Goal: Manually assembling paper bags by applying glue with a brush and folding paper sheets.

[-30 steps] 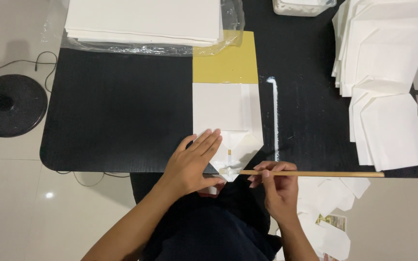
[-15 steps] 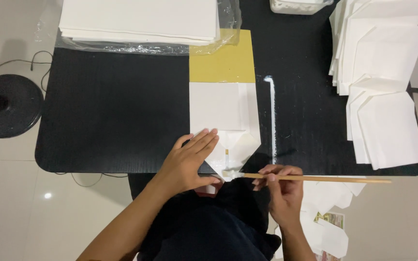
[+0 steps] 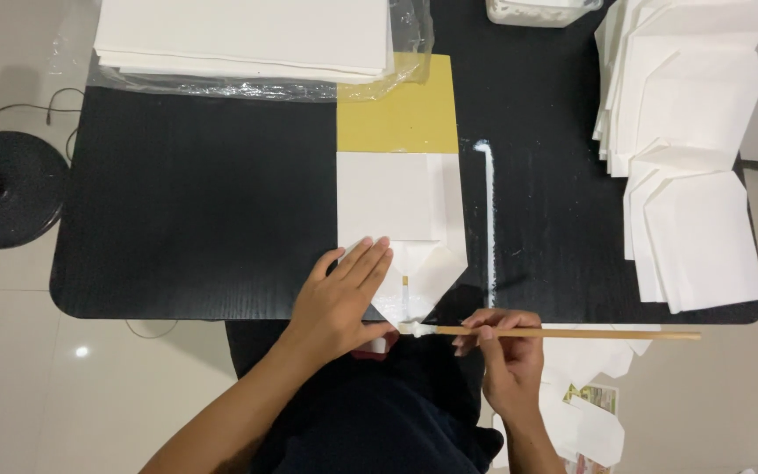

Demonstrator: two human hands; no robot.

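Right hand (image 3: 504,353) fingers grasp the stick (image 3: 563,333) (lying crosswise, tip leftward); left hand (image 3: 341,297) flat, released.

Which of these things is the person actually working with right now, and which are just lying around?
In use:
left hand pressing the folded white paper envelope
right hand holding the thin wooden stick
yellow card template

Lying about:
stack of white sheets in plastic
pile of finished white envelopes
round black base
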